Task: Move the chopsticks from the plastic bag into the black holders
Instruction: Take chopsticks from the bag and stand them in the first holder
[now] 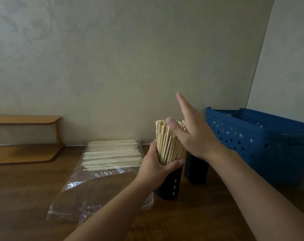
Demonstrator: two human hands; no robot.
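Left hand (158,164) grips the upright bundle (166,141) in the near holder (170,185); flat, fingers-straight right hand (191,134) sits at its tops. Remaining chopsticks (111,155) lie sideways on the bag (88,193), nearer the left.

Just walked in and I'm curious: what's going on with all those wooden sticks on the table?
A person is filling tall black cylindrical holders with pale wooden chopsticks. The left hand grips a standing bundle of chopsticks at the mouth of the nearer black holder, while the right hand, fingers straight, rests flat against the bundle's top. A second black holder stands just behind. More chopsticks lie in the clear plastic bag on the brown wooden table. A blue perforated plastic basket sits at the right.
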